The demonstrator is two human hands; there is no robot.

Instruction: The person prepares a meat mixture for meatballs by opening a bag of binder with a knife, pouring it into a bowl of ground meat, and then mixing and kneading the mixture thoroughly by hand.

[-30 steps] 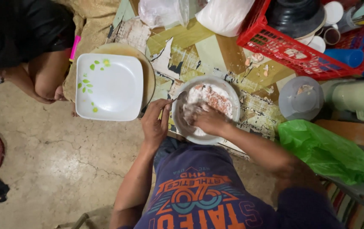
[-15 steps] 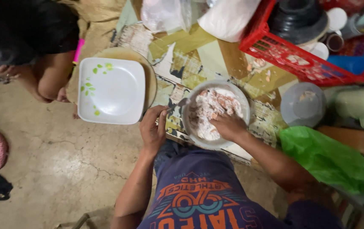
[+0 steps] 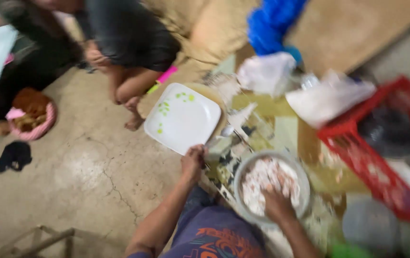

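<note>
The view is blurred by motion. A round bowl [image 3: 243, 174] of white floury mix with pinkish pieces stands on the worn patterned table top [image 3: 281, 122]. My right hand [image 3: 276, 203] reaches into the bowl with its fingers in the mix. My left hand [image 3: 193, 162] is closed in a fist left of the bowl, at the near corner of a square white plate [image 3: 183, 117] with green leaf marks. It grips a spoon [image 3: 221, 134] that points up and right.
A red crate [image 3: 372, 157] with dishes stands at the right, white plastic bags [image 3: 329, 98] and a blue bundle [image 3: 274, 21] behind the bowl. Another person [image 3: 123, 43] squats at top left. A pink bowl of food [image 3: 33, 117] and a black cloth [image 3: 14, 155] lie on the concrete floor.
The camera has swung up and left, blurring the view. My left hand with the spoon has drawn away from the bowl's rim toward the white plate. My right hand stays in the bowl.
</note>
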